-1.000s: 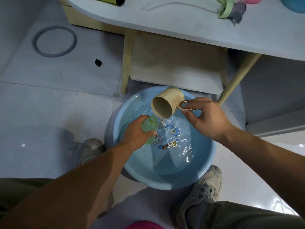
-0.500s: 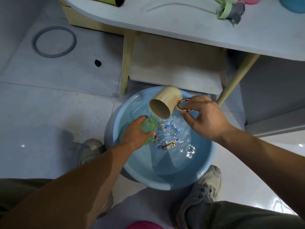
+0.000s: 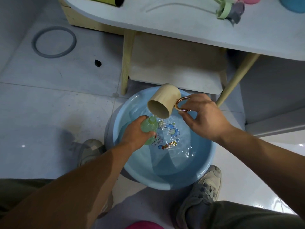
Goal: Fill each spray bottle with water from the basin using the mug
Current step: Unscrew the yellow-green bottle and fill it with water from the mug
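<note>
Down on a pale tiled floor [image 3: 49,113], at a blue basin [image 3: 166,185] of water set just in front of a white table [image 3: 181,27]

Over the basin's left part: green spray bottle [image 3: 149,128], neck up and uncapped, gripped by the left hand [image 3: 135,131] with fingers wrapped round its body. Above the basin's far side: cream mug [image 3: 166,100], tipped mouth-down toward the bottle, its coppery ring handle [image 3: 181,104] pinched by the right hand [image 3: 204,116]; thin stream falling at the neck.

Probably thin, light, squeezable plastic, wet and so slippery, growing heavier with water. Best taken round the body below the shoulder, firmly but without crushing, kept upright. Narrow neck, so likely some spill back into the basin.

Beyond the basin: slanted table leg [image 3: 237,78] and a low shelf; on the tabletop a green-and-grey spray head [image 3: 231,9]. Well off beyond the basin's left: grey ring [image 3: 54,42]. At the basin's near rim: two shoes [image 3: 208,184]. Nothing between mug and bottle
</note>
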